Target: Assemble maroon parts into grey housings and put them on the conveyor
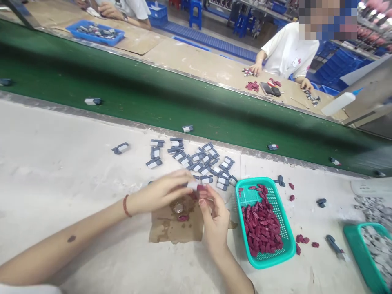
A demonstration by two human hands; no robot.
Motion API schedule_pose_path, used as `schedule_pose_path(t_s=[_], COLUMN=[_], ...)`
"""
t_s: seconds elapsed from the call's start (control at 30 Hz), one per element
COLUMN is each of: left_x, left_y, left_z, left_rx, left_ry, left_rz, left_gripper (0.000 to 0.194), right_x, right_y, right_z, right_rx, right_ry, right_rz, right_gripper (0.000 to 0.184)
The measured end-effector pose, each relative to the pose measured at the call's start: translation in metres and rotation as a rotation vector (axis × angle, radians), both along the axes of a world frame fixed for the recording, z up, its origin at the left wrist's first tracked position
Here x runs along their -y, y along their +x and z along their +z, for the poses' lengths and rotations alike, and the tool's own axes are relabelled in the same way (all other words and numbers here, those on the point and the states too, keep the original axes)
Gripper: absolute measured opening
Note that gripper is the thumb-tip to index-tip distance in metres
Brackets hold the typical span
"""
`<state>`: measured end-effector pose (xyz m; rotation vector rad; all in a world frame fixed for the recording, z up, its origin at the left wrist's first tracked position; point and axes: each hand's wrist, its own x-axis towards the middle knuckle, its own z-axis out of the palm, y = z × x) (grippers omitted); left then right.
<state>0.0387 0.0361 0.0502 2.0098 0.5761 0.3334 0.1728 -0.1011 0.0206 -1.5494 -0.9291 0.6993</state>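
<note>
My left hand [162,190], a cord round its wrist, pinches a small grey-and-white plastic part [192,185]. At its right end, my right hand [216,218] grips a maroon plastic piece [202,188]; the two pieces touch, but I cannot tell whether they are joined. Beneath the hands lies a stained cardboard sheet [168,233] bearing a small round container [178,209], a thin stick [167,220] and a loose maroon piece [183,218]. Many dark-grey-and-white parts [197,157] lie just beyond. Right of my right hand stands a green basket [289,249] of maroon pieces.
A green conveyor belt [137,110] crosses behind the white table [61,163], carrying spaced-out parts. Another green basket [357,245] with pale pieces is at the far right. Across the belt, one person [288,53] handles small parts; another's hands [110,10] are near a blue tray [94,32].
</note>
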Motion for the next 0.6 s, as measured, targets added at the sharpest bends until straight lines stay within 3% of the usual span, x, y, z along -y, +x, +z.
schedule_pose_path(t_s=[0.1,0.2,0.3,0.37,0.47,0.6], left_x=[-0.048,-0.098,-0.132,-0.143,-0.149,-0.152], left_y=[0.041,0.087,0.12,0.128,0.121,0.099], left_z=[-0.003,-0.017,-0.033,-0.041,-0.049,-0.054], left_rx=[0.01,-0.097,-0.204,-0.225,-0.261,-0.305], left_ry=[0.228,0.389,0.483,0.507,0.542,0.553], left_rz=[0.141,0.244,0.22,0.216,0.23,0.25], left_gripper=[0.035,0.038,0.035,0.034,0.038,0.04], right_x=[0.009,0.014,0.017,0.021,0.035,0.051], right_y=[-0.002,-0.006,-0.001,0.012,0.049,0.102], right_z=[0.0,0.003,0.012,0.021,0.036,0.042], right_rx=[0.168,0.345,0.452,0.482,0.544,0.85], right_ry=[0.057,0.121,0.117,0.063,-0.078,-0.47], right_rz=[-0.071,0.098,0.242,0.258,0.151,-0.061], right_gripper=[0.029,0.023,0.023,0.023,0.022,0.018])
